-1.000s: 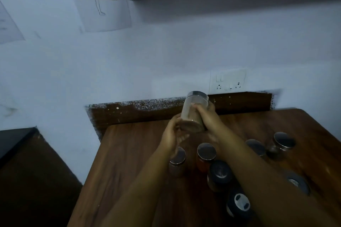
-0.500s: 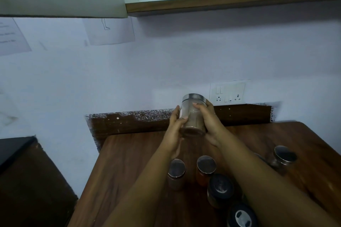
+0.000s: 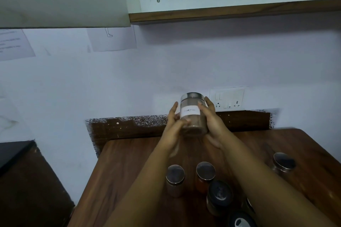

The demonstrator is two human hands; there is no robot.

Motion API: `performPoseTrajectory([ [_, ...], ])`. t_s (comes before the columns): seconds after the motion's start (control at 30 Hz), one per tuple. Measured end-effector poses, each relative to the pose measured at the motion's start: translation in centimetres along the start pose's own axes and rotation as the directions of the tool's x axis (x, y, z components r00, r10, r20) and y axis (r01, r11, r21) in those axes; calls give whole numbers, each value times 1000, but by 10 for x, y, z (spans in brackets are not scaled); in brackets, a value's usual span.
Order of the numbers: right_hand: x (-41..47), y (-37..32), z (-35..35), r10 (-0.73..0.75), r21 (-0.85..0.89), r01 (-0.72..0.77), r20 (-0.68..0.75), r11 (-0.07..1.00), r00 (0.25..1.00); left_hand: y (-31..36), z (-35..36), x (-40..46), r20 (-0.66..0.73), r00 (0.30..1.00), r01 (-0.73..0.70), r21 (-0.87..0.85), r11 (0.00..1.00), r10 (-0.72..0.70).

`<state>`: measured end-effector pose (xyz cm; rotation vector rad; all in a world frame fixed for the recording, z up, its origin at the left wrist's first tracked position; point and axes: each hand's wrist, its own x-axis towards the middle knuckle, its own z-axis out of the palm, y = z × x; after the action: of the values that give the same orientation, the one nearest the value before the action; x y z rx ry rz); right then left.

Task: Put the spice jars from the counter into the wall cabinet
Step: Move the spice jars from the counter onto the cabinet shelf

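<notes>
Gripping a clear spice jar [image 3: 192, 116] of brown powder from both sides, the left hand [image 3: 174, 125] and right hand [image 3: 212, 117] hold it above the worktop's [image 3: 132, 162] back edge. Other lidded jars [image 3: 175, 180] stand nearer the front edge.

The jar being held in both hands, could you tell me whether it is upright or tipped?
Roughly upright, leaning slightly: the jar has its metal lid on top, between the left hand and right hand.
</notes>
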<state>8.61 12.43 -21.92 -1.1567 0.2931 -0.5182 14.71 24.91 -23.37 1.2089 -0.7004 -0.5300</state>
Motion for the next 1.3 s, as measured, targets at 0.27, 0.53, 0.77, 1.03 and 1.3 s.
performPoseTrajectory([
  [0.27,-10,-5,-1,59,-244,0,235,970,970,7,-8,-1,57,988,-156,371,915,145],
  [0.53,-19,-20,8,-42,-315,108,211,943,977,28,-20,-1,161,980,-170,334,927,121],
  [0.77,-28,-29,16,-102,-375,190,242,907,965,43,-21,-5,162,975,-209,404,891,155],
  [1.03,-32,-92,44,-378,-534,417,187,735,907,103,-1,1,135,885,-448,511,734,446],
  [1.3,-25,-198,107,-732,-588,719,292,369,615,218,15,34,176,683,-689,480,544,709],
])
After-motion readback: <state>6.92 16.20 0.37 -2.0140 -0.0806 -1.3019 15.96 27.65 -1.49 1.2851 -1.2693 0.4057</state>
